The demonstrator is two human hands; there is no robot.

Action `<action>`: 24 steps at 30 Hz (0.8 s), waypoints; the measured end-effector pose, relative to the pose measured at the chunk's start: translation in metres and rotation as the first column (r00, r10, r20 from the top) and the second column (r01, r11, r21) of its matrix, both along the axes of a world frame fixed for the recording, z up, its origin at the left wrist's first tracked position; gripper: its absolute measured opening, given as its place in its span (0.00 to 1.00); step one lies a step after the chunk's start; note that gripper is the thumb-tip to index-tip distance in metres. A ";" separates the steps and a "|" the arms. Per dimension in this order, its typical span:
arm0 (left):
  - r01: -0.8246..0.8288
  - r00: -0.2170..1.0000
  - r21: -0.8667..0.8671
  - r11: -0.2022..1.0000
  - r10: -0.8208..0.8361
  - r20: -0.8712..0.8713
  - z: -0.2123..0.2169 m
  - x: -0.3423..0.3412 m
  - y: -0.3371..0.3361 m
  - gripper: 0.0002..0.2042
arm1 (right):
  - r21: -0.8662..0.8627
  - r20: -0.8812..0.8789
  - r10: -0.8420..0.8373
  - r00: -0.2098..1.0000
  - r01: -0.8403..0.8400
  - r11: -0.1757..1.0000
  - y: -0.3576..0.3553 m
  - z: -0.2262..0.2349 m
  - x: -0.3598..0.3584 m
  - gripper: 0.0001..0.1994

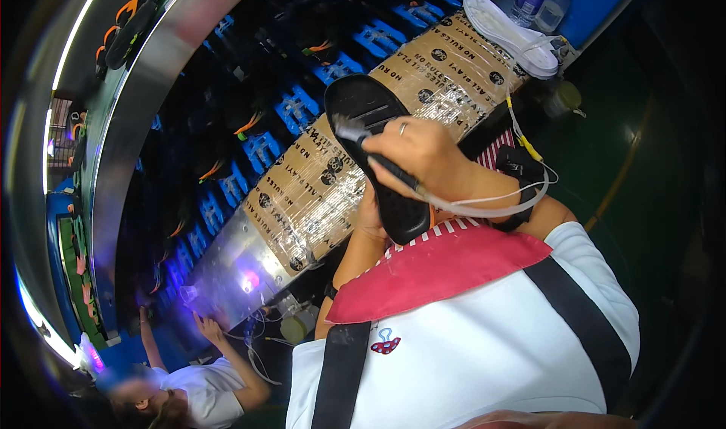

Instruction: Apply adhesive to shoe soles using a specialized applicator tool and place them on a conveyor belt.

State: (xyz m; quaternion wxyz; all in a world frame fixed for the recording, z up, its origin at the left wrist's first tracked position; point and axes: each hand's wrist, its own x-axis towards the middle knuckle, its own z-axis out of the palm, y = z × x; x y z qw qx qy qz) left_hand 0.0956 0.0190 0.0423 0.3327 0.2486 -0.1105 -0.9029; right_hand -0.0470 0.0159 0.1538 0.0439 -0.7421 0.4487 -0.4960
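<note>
A black shoe sole (359, 100) is tilted up in front of my apron, its hollow inner side toward me. My left hand (370, 216) grips its left edge from below; most of those fingers are hidden behind the sole. My right hand (423, 153), with a ring on one finger, is closed around the dark handle of a brush (392, 173). The pale bristles touch or nearly touch the sole's inner surface near its upper left edge. From the handle's lower end a translucent tube (484, 210) runs past my right wrist.
A ledge wrapped in printed brown cardboard (318, 179) borders a line of blue racks (299, 111) carrying dark items. At the ledge's far right lie white soles (499, 35) beside two plastic bottles (554, 9). A yellow connector (529, 149) hangs nearby. Another person (204, 383) works at lower left.
</note>
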 end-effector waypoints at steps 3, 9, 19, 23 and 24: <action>-0.017 0.994 0.037 0.999 0.021 -0.105 -0.007 0.006 -0.004 0.31 | 0.044 -0.072 0.206 0.976 -0.203 0.978 0.003 -0.005 -0.003 0.11; -0.088 0.983 -0.111 0.990 0.069 -0.169 0.008 0.003 -0.006 0.31 | -0.024 0.090 0.040 0.995 -0.038 0.999 0.005 0.004 -0.013 0.12; -0.081 0.976 -0.105 0.991 0.057 -0.209 -0.003 -0.002 -0.016 0.28 | 0.024 0.083 0.111 0.990 -0.113 0.993 0.017 -0.008 -0.010 0.10; -0.009 0.976 0.044 0.999 0.019 -0.217 -0.009 0.000 -0.019 0.29 | 0.027 -0.055 -0.015 0.998 0.016 0.999 0.017 -0.012 -0.004 0.09; -0.019 0.971 0.021 1.000 0.024 -0.239 -0.019 0.003 -0.022 0.30 | 0.041 -0.038 0.080 0.996 -0.078 0.996 0.018 -0.014 -0.002 0.09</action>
